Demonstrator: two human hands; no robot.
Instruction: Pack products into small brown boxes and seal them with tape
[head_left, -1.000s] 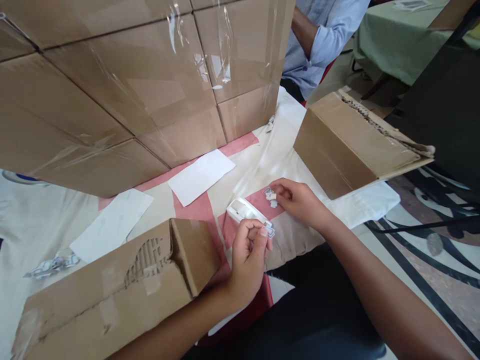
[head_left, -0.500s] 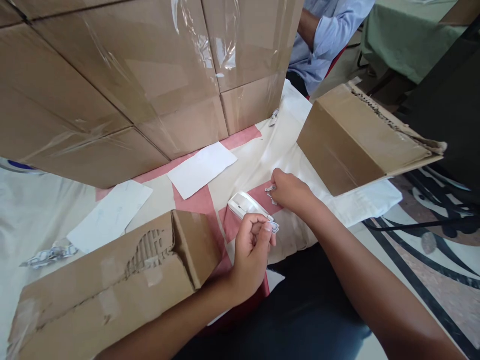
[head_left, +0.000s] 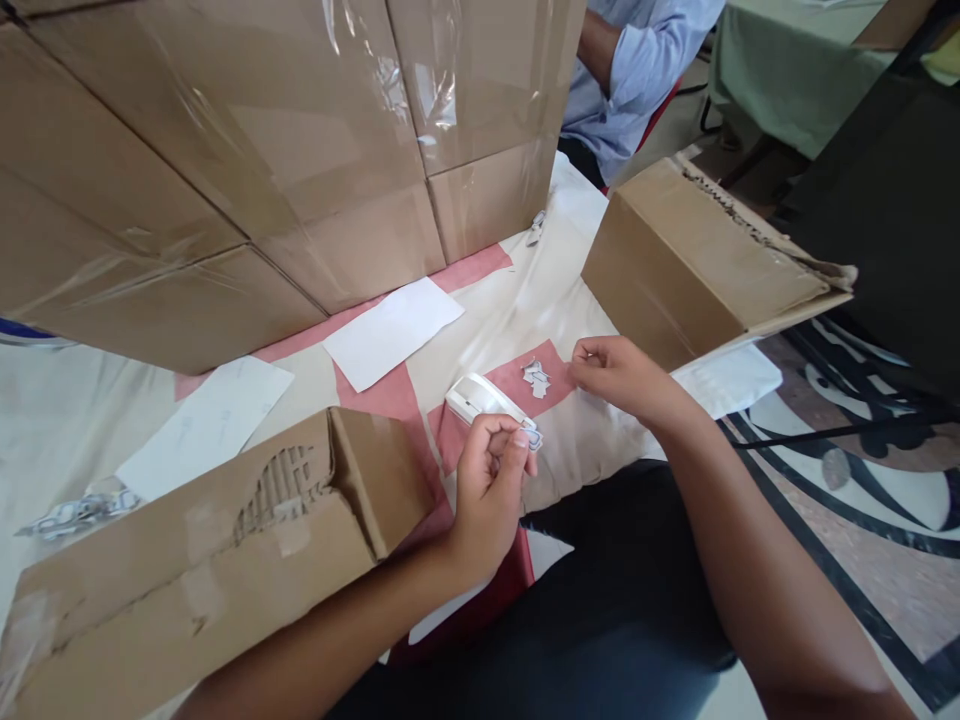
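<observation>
My left hand (head_left: pixel 491 480) is closed in a pinch on a small printed sticker (head_left: pixel 531 438), held just above a white plastic device (head_left: pixel 480 398) that lies on the red-and-cream cloth (head_left: pixel 525 310). My right hand (head_left: pixel 619 375) hovers to the right of a little heap of sticker scraps (head_left: pixel 535 377), its fingers curled together; whether anything sits in them I cannot make out.
A wall of taped cartons (head_left: pixel 285 150) stands behind. One torn brown box (head_left: pixel 210 560) lies at front left, another (head_left: pixel 697 260) at right. Two white sheets (head_left: pixel 390 330) (head_left: pixel 206 425) rest on the cloth. A person in a blue shirt (head_left: pixel 637 70) sits behind.
My right hand has drawn back to the right, off the heap of scraps, which now lies uncovered. My left hand keeps its pinch on the sticker.
</observation>
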